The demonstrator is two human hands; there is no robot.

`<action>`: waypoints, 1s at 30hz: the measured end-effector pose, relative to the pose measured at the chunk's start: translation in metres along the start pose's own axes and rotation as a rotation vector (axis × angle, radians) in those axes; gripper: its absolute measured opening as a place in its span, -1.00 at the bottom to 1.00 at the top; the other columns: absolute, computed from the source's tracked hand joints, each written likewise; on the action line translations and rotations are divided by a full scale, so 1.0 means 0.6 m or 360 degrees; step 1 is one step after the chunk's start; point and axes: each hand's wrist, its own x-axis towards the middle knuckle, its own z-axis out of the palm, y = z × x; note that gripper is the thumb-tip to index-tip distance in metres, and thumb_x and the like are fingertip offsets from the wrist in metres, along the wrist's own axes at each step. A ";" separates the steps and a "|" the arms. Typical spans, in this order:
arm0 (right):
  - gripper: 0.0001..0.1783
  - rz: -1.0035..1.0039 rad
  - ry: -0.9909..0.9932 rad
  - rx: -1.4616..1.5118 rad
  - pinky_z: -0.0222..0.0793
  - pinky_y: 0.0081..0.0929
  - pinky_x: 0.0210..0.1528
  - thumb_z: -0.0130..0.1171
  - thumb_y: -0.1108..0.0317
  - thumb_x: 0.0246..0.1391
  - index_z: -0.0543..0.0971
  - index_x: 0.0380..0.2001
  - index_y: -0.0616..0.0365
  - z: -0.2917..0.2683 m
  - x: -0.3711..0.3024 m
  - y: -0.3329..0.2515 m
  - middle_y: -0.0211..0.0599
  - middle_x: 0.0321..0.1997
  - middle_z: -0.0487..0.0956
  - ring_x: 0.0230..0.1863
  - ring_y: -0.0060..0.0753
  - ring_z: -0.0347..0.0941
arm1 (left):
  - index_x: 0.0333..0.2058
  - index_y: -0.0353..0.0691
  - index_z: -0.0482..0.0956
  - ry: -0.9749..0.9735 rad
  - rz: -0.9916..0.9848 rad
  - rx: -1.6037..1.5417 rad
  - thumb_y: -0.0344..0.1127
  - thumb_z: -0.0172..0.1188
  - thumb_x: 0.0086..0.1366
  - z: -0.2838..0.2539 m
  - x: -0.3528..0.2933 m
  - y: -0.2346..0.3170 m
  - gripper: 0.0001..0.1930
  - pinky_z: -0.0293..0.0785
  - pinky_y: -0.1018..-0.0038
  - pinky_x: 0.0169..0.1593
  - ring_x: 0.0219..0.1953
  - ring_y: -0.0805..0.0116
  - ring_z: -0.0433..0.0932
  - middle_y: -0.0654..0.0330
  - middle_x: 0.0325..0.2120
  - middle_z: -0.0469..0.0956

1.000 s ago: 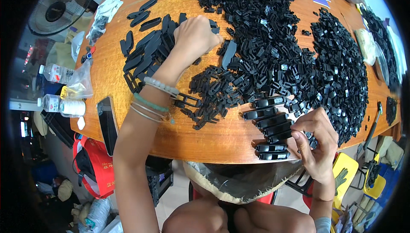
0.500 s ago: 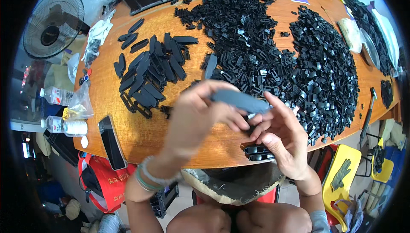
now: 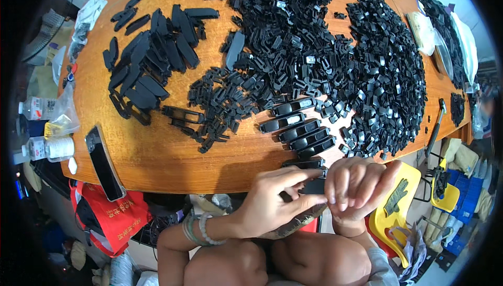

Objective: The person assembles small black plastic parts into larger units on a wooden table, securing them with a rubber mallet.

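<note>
At the table's near edge my left hand (image 3: 277, 199) pinches a dark plastic piece (image 3: 314, 186), its thumb and forefinger reaching toward my right hand. My right hand (image 3: 357, 185) is closed beside it with the fingers curled; whatever they grip is hidden. Just beyond the fingertips lies a black plastic part (image 3: 305, 163). Farther in, several long black plastic housings (image 3: 301, 135) lie side by side in a slanted row. A small heap of black clips (image 3: 222, 102) lies to their left. One greyish elongated cover (image 3: 235, 49) rests against the big pile.
Black elongated covers (image 3: 144, 63) are heaped at the left. Large piles of small black parts (image 3: 283, 34) and shiny black pieces (image 3: 390, 76) fill the middle and right. A phone (image 3: 105, 165) lies near the left edge, a hammer (image 3: 436, 128) at the right. A yellow chair (image 3: 403, 218) stands beside the table.
Both hands have come down toward the table's near edge. The long grey cover held up between them no longer shows clearly. The row of housings and the clip heap are now uncovered.
</note>
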 end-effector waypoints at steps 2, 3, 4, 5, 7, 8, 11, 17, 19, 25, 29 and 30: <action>-0.16 -0.0123 0.0325 -0.0029 0.01 -0.66 -0.93 -0.50 -0.14 0.32 0.19 -0.99 0.07 -0.009 -0.005 -0.010 -0.48 -0.96 0.11 -0.96 -0.55 0.06 | -0.13 -0.42 0.53 0.0299 0.0771 0.0936 -0.38 0.44 -0.03 -0.007 -0.001 -0.007 -0.53 0.50 0.52 -0.39 -0.46 0.37 0.55 0.07 -0.36 0.55; -0.15 -0.0173 0.0271 -0.0274 0.00 -0.66 -0.93 -0.51 -0.14 0.32 0.19 -0.99 0.07 -0.021 -0.005 -0.015 -0.47 -0.96 0.11 -0.96 -0.55 0.06 | -0.19 -0.36 0.56 0.0342 0.1046 0.1204 -0.33 0.49 -0.13 -0.015 -0.001 -0.024 -0.52 0.49 0.44 -0.38 -0.44 0.26 0.52 0.07 -0.35 0.52; -0.15 -0.0153 0.0250 -0.0288 0.00 -0.65 -0.93 -0.51 -0.15 0.31 0.19 -0.99 0.07 -0.031 -0.013 -0.016 -0.47 -0.95 0.13 -0.97 -0.56 0.06 | -0.21 -0.34 0.57 0.0300 0.1166 0.1366 -0.32 0.48 -0.14 -0.021 -0.002 -0.031 -0.53 0.49 0.42 -0.37 -0.42 0.24 0.52 0.09 -0.35 0.51; -0.15 -0.0132 0.0228 -0.0301 0.01 -0.65 -0.93 -0.51 -0.16 0.31 0.20 -0.99 0.07 -0.039 -0.022 -0.015 -0.47 -0.95 0.14 -0.97 -0.57 0.06 | -0.23 -0.32 0.58 0.0256 0.1287 0.1529 -0.32 0.48 -0.15 -0.025 -0.003 -0.039 -0.55 0.48 0.40 -0.35 -0.40 0.22 0.51 0.12 -0.35 0.50; -0.15 -0.0106 0.0218 -0.0452 0.06 -0.61 -0.89 -0.51 -0.18 0.29 0.20 -0.99 0.05 -0.050 -0.035 -0.015 -0.45 -0.93 0.20 -0.94 -0.50 0.12 | -0.25 -0.31 0.59 0.0203 0.1317 0.1643 -0.34 0.44 -0.11 -0.028 -0.001 -0.054 -0.60 0.47 0.40 -0.34 -0.35 0.25 0.49 0.12 -0.34 0.49; -0.15 -0.0091 0.0197 -0.0589 0.10 -0.57 -0.85 -0.52 -0.21 0.28 0.21 -0.99 0.04 -0.052 -0.039 -0.016 -0.43 -0.91 0.26 -0.90 -0.44 0.18 | -0.26 -0.36 0.57 0.0134 0.1348 0.1735 -0.37 0.32 -0.04 -0.033 0.001 -0.055 -0.67 0.47 0.38 -0.30 -0.31 0.23 0.49 0.07 -0.30 0.49; -0.22 -0.0204 0.0062 -0.1014 0.16 -0.55 -0.84 -0.44 -0.13 0.30 0.25 -0.93 0.04 -0.038 -0.034 -0.010 -0.42 -0.90 0.28 -0.91 -0.43 0.16 | -0.32 -0.42 0.57 0.0083 0.1389 0.1828 -0.42 0.15 0.03 -0.037 0.002 -0.063 -0.77 0.48 0.36 -0.23 -0.24 0.20 0.47 0.02 -0.26 0.49; -0.29 -0.0666 0.0314 -0.1214 0.29 -0.55 -0.78 -0.46 -0.06 0.33 0.31 -0.82 0.07 -0.040 -0.040 0.038 -0.49 -0.79 0.29 -0.81 -0.49 0.27 | -0.44 -0.32 0.62 0.0140 0.1513 0.1996 -0.43 0.32 0.00 -0.041 0.003 -0.063 -0.87 0.46 0.38 -0.29 -0.28 0.28 0.47 0.11 -0.31 0.55; -0.27 -0.0716 0.0103 -0.0982 0.30 -0.55 -0.78 -0.47 -0.10 0.32 0.30 -0.83 0.07 -0.042 -0.042 0.035 -0.47 -0.82 0.28 -0.84 -0.49 0.24 | -0.43 -0.32 0.63 0.0063 0.1469 0.1962 -0.43 0.33 -0.01 -0.043 0.005 -0.060 -0.86 0.47 0.38 -0.28 -0.26 0.27 0.47 0.13 -0.29 0.56; -0.25 -0.0687 0.0066 -0.0765 0.26 -0.55 -0.83 -0.42 -0.15 0.30 0.30 -0.84 0.10 -0.038 -0.037 0.039 -0.42 -0.88 0.25 -0.88 -0.49 0.19 | -0.50 -0.42 0.56 0.0039 0.1572 0.1770 -0.42 0.19 -0.08 -0.046 0.011 -0.071 -0.83 0.49 0.28 -0.24 -0.20 0.12 0.45 -0.05 -0.30 0.51; -0.28 -0.0670 0.0025 -0.0840 0.20 -0.56 -0.86 -0.35 -0.12 0.30 0.32 -0.81 0.14 -0.038 -0.038 0.038 -0.41 -0.87 0.25 -0.88 -0.51 0.18 | -0.49 -0.41 0.57 0.0060 0.1572 0.1785 -0.40 0.18 -0.06 -0.044 0.015 -0.073 -0.83 0.49 0.28 -0.22 -0.21 0.13 0.45 -0.05 -0.32 0.52; -0.28 -0.0709 0.0017 -0.0828 0.20 -0.56 -0.86 -0.35 -0.12 0.30 0.32 -0.81 0.14 -0.037 -0.039 0.041 -0.41 -0.87 0.25 -0.88 -0.51 0.18 | -0.49 -0.41 0.58 0.0080 0.1574 0.1794 -0.39 0.18 -0.05 -0.043 0.014 -0.073 -0.83 0.49 0.28 -0.21 -0.21 0.14 0.45 -0.04 -0.33 0.52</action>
